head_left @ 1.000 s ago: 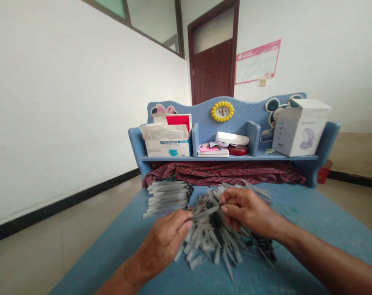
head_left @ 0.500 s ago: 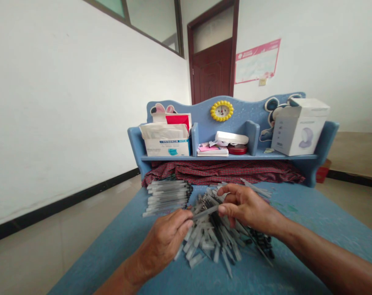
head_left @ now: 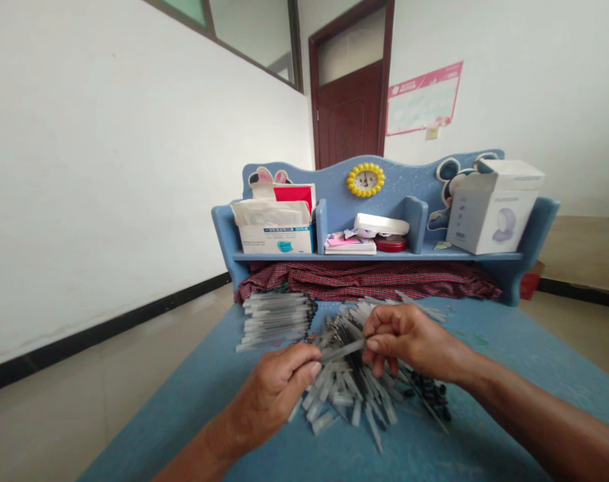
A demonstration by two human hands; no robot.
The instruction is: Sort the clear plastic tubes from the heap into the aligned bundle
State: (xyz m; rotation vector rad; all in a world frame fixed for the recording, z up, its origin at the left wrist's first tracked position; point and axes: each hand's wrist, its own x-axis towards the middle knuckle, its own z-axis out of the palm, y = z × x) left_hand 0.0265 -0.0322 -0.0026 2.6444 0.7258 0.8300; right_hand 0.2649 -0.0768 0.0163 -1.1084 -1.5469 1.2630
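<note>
My left hand point(head_left: 279, 391) and my right hand point(head_left: 409, 338) both pinch one clear pen point(head_left: 342, 350), one at each end, just above a loose heap of pens and pen parts point(head_left: 357, 395) on the blue desk point(head_left: 510, 348). Each hand's fingers are closed on it. To the left, behind my left hand, lies a neat stack of pens point(head_left: 274, 320) all pointing the same way. Small black pieces point(head_left: 432, 395) lie at the heap's right edge, partly under my right wrist.
A red checked cloth point(head_left: 369, 280) lies under the desk's blue shelf point(head_left: 374, 255). The shelf holds a mask box point(head_left: 277, 235), papers and a round tin point(head_left: 389, 244), and a white carton point(head_left: 490, 207). A yellow clock point(head_left: 365, 180) hangs on the backboard. Bare floor lies left.
The right hand's fingers, spread half a second ago, have curled back onto the pen's end. Both hands stay over the heap, holding the same pen.
</note>
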